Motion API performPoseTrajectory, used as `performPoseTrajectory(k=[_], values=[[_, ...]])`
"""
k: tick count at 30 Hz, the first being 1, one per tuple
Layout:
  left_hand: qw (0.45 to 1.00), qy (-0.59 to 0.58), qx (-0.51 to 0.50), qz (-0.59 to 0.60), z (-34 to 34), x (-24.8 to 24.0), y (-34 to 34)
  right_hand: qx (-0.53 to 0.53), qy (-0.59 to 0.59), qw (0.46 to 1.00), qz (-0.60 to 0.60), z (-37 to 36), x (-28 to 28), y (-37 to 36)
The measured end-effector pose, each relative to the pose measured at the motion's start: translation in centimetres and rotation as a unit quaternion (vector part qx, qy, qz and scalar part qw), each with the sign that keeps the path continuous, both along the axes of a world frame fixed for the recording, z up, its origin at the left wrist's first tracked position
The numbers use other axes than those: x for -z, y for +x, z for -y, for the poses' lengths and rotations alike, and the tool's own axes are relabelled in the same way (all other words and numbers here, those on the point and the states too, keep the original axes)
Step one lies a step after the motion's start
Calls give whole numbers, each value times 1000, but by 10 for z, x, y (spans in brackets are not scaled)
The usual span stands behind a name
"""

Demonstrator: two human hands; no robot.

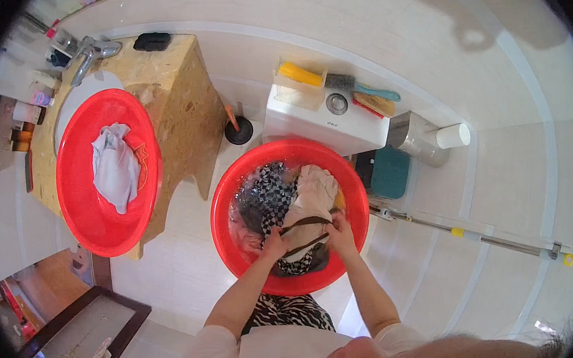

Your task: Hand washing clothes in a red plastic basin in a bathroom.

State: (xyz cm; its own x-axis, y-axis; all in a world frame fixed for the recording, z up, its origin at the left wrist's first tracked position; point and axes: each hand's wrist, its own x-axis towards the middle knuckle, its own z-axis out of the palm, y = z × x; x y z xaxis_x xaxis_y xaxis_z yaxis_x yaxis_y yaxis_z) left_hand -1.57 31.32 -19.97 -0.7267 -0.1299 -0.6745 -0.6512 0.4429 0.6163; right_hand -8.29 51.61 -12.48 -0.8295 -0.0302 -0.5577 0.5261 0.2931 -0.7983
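A large red basin (pixel 224 201) of water stands in front of me, with wet clothes in it. My left hand (pixel 275 243) and my right hand (pixel 339 234) pinch the two sides of a cream garment (pixel 309 201) with dark brown trim, its near edge spread between them. Its exact kind is unclear. Left of it, a black-and-white checked cloth (pixel 270 187) lies bunched in the water, and more checked fabric shows under the near edge. Something yellow peeks out by the basin's right wall.
A second red basin (pixel 78 217), holding a pale wet cloth (pixel 116 168), rests tilted over the sink on the stone counter (pixel 183 92). Beyond my basin stands a white cistern (pixel 316 125) with brushes on top. A plunger (pixel 238 128) stands nearby; a metal rail (pixel 496 239) runs right.
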Motion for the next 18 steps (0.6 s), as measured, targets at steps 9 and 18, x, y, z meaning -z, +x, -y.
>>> performPoseTrajectory(k=[9, 18], values=[[985, 109, 108, 75, 1, -27, -54, 230, -354, 906, 24, 38, -184, -25], [753, 552, -355, -29, 37, -255, -86, 137, -198, 964, -111, -5, -279, -27]])
